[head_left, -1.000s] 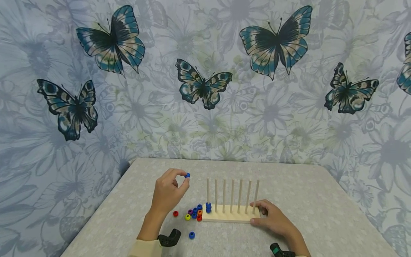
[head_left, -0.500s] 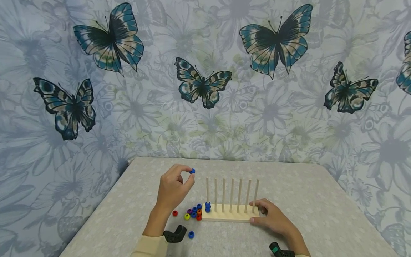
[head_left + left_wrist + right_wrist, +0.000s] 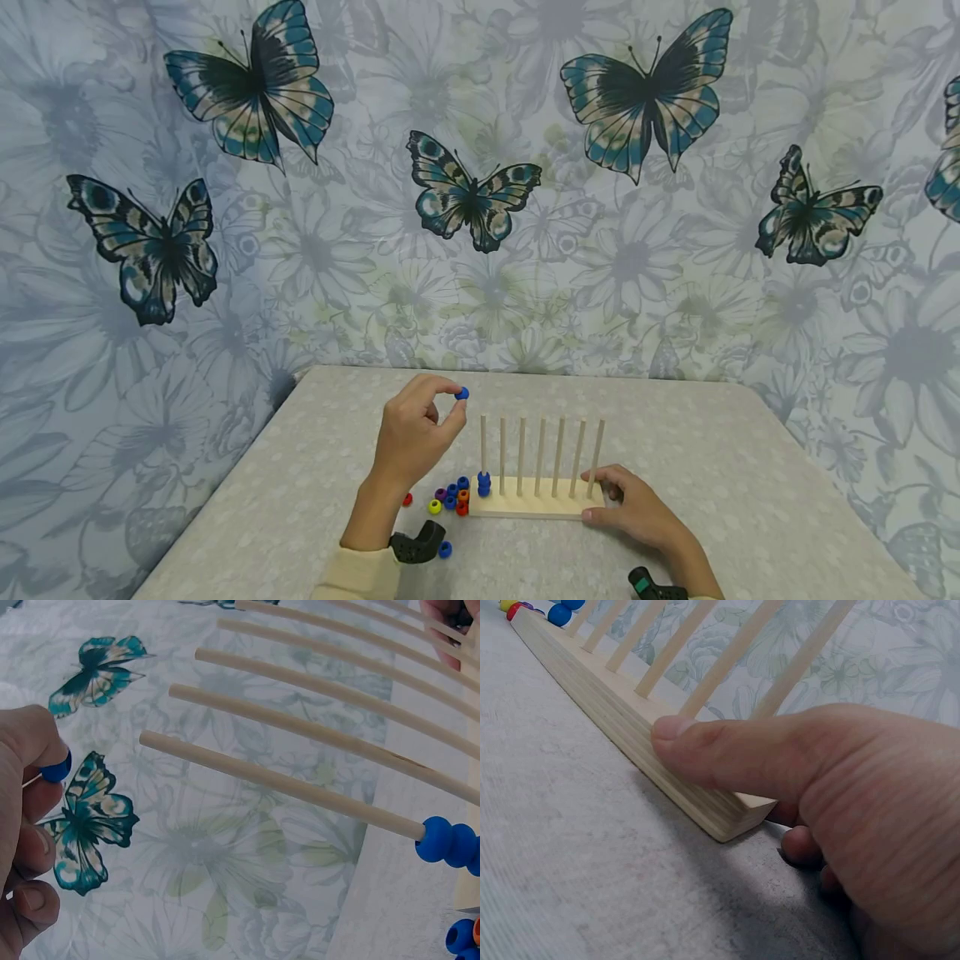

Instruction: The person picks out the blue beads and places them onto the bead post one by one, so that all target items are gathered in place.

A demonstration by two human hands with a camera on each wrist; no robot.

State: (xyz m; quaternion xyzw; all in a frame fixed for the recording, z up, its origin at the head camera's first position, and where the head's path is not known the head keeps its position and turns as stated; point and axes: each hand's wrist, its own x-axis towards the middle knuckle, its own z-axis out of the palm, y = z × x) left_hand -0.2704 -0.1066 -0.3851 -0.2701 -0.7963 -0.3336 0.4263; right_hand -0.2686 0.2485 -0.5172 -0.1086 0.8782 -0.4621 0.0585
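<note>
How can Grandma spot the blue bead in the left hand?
Find the wooden peg board. Near its left end hovers the left hand. It pinches the blue bead, the only one neither on a peg nor on the table.

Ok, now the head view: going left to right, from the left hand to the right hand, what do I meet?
Left hand, the blue bead it pinches, the leftmost peg with blue beads at its foot, six bare pegs, right hand.

Pale, matt wooden peg rack (image 3: 536, 505)
</note>
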